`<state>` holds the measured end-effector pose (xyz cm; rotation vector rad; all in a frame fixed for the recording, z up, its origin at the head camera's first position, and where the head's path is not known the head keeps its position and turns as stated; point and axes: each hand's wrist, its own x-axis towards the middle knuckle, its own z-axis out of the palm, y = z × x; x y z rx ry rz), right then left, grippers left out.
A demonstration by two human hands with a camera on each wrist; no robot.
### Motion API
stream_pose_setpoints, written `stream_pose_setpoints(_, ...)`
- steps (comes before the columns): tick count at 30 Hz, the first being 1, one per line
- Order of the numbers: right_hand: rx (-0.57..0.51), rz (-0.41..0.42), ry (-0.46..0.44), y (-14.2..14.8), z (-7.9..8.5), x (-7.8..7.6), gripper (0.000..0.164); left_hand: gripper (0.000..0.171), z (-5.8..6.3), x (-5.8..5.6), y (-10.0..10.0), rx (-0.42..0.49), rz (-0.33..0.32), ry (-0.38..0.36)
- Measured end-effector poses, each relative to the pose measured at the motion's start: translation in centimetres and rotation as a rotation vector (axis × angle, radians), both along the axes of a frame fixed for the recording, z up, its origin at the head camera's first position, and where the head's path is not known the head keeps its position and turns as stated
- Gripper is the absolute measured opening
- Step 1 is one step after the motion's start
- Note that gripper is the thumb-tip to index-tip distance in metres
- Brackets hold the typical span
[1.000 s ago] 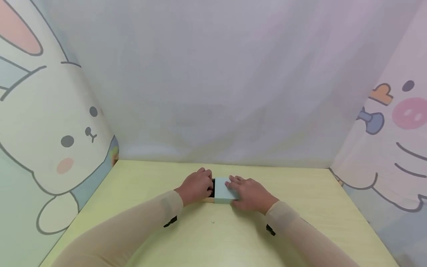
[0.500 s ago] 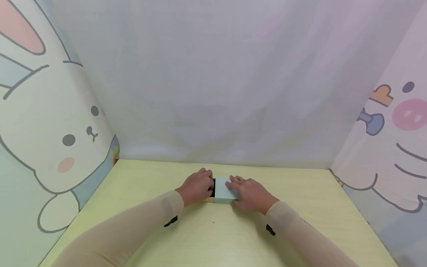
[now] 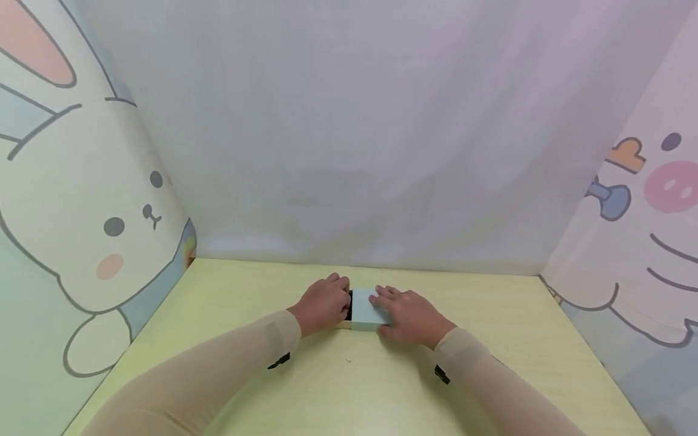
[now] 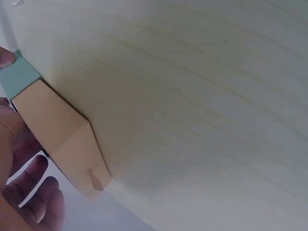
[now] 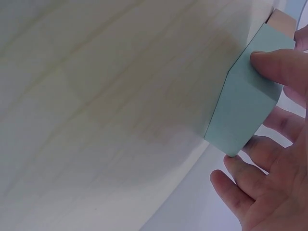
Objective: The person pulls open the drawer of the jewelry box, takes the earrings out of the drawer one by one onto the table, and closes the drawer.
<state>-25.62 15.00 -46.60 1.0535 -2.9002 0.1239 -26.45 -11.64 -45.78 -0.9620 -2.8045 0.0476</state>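
A slide-out box lies near the back of the table, made of a pale blue-green sleeve (image 3: 362, 309) and a peach tray (image 4: 57, 120) with a black inside. The tray sticks out of the sleeve's left end. My left hand (image 3: 320, 306) bends over the tray, its fingertips at the black opening; whatever is between them is hidden. In the left wrist view its outer fingers curl free beside the tray's far side. My right hand (image 3: 412, 318) grips the sleeve, thumb on the near side wall and fingers across the top and far side.
The pale wood table (image 3: 491, 351) stretches around the box. A tiny light speck (image 3: 348, 360) lies in front of it. Behind hangs a plain light curtain (image 3: 354, 151), with a cartoon rabbit (image 3: 82, 206) on the left side and another cartoon figure (image 3: 643, 254) on the right.
Both hands keep nearly the same place on the box. The view shifts very slightly, and the tray remains partly out of the sleeve.
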Motion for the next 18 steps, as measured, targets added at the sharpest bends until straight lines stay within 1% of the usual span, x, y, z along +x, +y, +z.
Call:
stream_pose_setpoints(8, -0.011, 0.011, 0.018, 0.03, 0.03, 0.04, 0.064, 0.02, -0.2, -0.02, 0.02, -0.015, -0.005, 0.035)
stream_pose_setpoints(13, -0.009, 0.01, 0.023, 0.13, -0.08, -0.02, 0.064, 0.019, -0.32, -0.13, 0.11, -0.018, -0.007, 0.07)
stream_pose_setpoints(18, -0.006, 0.011, 0.018, 0.21, -0.13, -0.08, 0.064, 0.019, -0.14, 0.09, 0.15, -0.021, 0.004, 0.097)
